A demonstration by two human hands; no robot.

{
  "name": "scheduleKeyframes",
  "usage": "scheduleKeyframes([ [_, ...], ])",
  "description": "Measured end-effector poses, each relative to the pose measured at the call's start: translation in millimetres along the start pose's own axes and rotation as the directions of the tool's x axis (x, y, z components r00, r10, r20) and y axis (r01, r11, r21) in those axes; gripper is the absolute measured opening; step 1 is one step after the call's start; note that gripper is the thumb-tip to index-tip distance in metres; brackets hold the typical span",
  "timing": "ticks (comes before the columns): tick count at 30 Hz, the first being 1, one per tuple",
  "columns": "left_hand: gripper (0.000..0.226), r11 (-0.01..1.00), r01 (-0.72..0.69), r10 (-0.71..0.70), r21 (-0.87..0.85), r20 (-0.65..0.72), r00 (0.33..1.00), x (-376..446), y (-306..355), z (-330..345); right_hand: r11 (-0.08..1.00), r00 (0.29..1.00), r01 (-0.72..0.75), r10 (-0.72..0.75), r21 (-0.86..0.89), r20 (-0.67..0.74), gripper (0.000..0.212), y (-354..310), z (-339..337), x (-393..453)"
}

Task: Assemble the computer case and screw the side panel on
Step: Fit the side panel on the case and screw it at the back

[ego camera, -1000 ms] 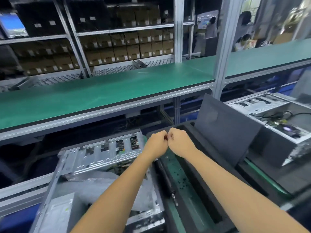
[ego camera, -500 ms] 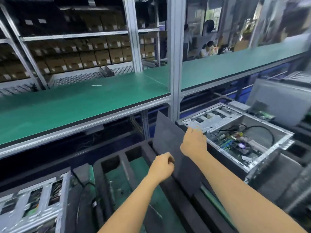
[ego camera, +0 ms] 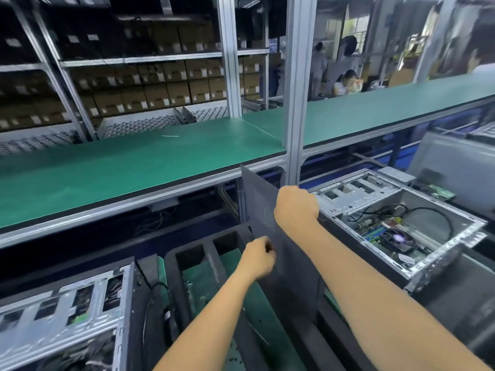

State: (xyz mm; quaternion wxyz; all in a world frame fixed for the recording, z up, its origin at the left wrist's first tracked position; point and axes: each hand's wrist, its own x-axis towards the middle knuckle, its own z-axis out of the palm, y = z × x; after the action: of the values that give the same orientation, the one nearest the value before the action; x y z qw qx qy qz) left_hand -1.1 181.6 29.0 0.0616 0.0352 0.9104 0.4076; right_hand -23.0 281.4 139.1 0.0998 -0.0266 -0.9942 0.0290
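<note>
The dark grey side panel [ego camera: 292, 274] stands upright on its edge in the middle of the view. My right hand [ego camera: 296, 206] grips its top edge. Lower down, my left hand [ego camera: 258, 259] has its fingers curled on the panel's left edge. Right behind the panel lies the open computer case [ego camera: 417, 199] on its side, showing its motherboard, fan and black cables. No screws or screwdriver are plainly visible.
A black foam tray [ego camera: 171, 266] with compartments sits below my left arm on a green mat. A second open case [ego camera: 67, 303] lies at lower left. A green shelf [ego camera: 134, 162] and an aluminium post [ego camera: 294, 103] stand just behind. Another grey case [ego camera: 455, 167] is at far right.
My view has swung right. My hands, earlier fist to fist over the foam tray, have parted; the right one has risen to the panel's top edge and the left one moved to its left edge.
</note>
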Motion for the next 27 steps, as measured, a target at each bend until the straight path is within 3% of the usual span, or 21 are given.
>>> scheduleKeyframes([
  [4,0.009,0.997,-0.006,0.003,-0.081,-0.041,0.999,-23,-2,-22,0.996,0.988,-0.045,0.056,0.077,-0.147,0.016,-15,-65,-22],
  [7,0.019,0.981,-0.069,0.045,-0.183,-0.132,0.990,-48,-3,-45,0.967,0.945,-0.078,0.149,0.242,-0.291,0.011,-31,-106,-52],
  [10,0.044,0.973,-0.008,-0.068,-0.229,-0.320,0.945,-82,-10,-79,0.875,0.905,-0.077,0.262,0.477,-0.334,0.035,-51,-135,-86],
  [13,0.059,0.964,0.190,-0.264,-0.184,-0.617,0.741,-120,-34,-144,0.692,0.906,-0.086,0.354,0.717,-0.234,0.028,-72,-150,-115],
  [16,0.058,0.927,0.120,-0.357,-0.355,-0.738,0.572,-163,-72,-230,0.404,0.938,-0.074,0.339,0.912,-0.074,0.013,-99,-145,-141],
  [18,0.056,0.899,0.139,-0.420,-0.416,-0.725,0.546,-194,-97,-280,0.256,0.957,-0.126,0.286,0.958,0.050,0.009,-121,-133,-159],
  [19,0.055,0.899,0.184,-0.429,-0.397,-0.721,0.544,-209,-109,-298,0.235,0.964,-0.162,0.246,0.958,0.103,0.009,-134,-125,-168],
  [22,0.049,0.901,0.310,-0.428,-0.304,-0.735,0.525,-260,-143,-327,0.201,0.959,-0.251,0.185,0.947,0.215,0.013,-176,-98,-199],
  [27,0.039,0.836,0.440,-0.526,-0.328,-0.708,0.472,-337,-207,-314,0.237,0.936,-0.350,0.112,0.906,0.332,0.027,-223,-45,-248],
])
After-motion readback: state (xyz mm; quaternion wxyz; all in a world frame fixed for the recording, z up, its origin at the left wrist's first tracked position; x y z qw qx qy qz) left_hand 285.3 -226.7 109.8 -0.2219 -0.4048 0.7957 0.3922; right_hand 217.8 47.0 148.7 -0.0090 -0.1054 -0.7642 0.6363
